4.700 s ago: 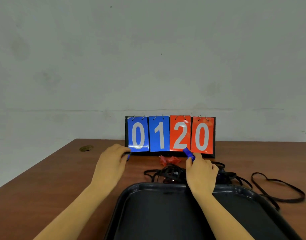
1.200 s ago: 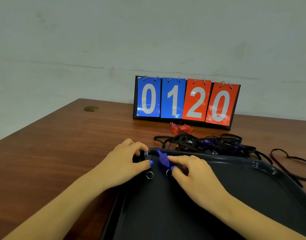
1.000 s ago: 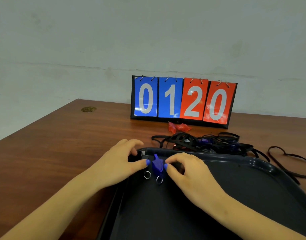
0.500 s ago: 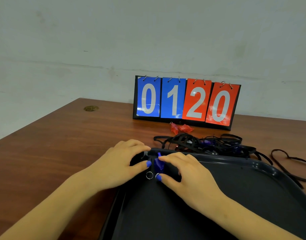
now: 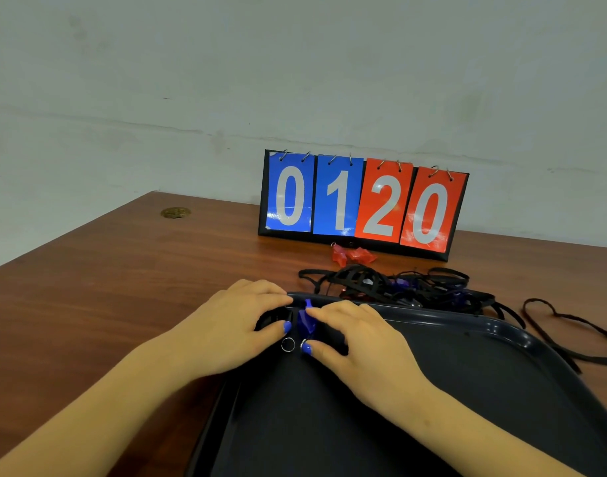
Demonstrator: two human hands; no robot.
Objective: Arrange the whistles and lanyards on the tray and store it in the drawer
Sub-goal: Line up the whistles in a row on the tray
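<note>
The right hand [image 5: 360,342] pinches a blue whistle [image 5: 307,321] between forefinger and thumb at the far left corner of the black tray [image 5: 501,333]. Just beside it, the left hand [image 5: 236,325] curls its fingers round a dark whistle [image 5: 278,316] that is mostly hidden, thumb pressed against it. Two metal split rings [image 5: 288,345] lie on the tray floor below the thumbs. Beyond the tray's far rim a tangle of black lanyards [image 5: 391,284] lies on the wooden table [image 5: 106,280], with a loose lanyard loop [image 5: 553,321] toward the right edge. Two red whistles [image 5: 352,254] lie before the flip scoreboard [image 5: 362,203], which reads 01 and 20, at the table's far edge.
</note>
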